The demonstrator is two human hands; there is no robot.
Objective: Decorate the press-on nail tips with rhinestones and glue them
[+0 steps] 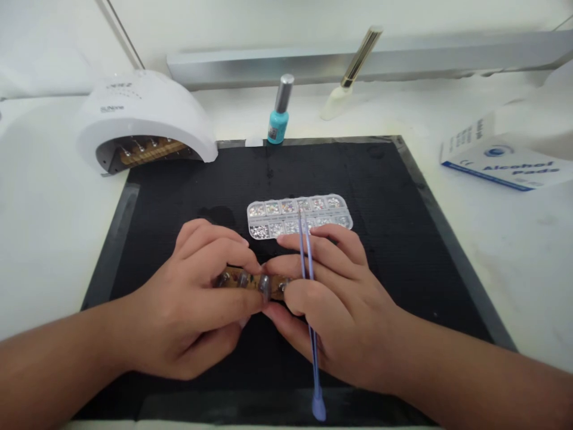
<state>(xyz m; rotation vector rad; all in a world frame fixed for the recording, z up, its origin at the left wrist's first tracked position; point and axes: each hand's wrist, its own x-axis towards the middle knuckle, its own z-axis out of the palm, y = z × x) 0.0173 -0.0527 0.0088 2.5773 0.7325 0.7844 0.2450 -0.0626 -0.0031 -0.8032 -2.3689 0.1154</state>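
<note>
Left hand (197, 298) and right hand (331, 298) fingers pinch the light, stiff nail strip (250, 280) by its ends, just before the gem tray (299, 215); the right also clasps a slim stylus (308, 286).

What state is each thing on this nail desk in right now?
Nail tip strip: held by both hands above the mat.
Left hand: gripping the strip.
Right hand: gripping strip and tweezers.
Rhinestone box: lying flat, gems visible.
Teal polish bottle: upright, capped.
Nail lamp: holds another strip.
Alcohol pads box: lying flat.
</note>
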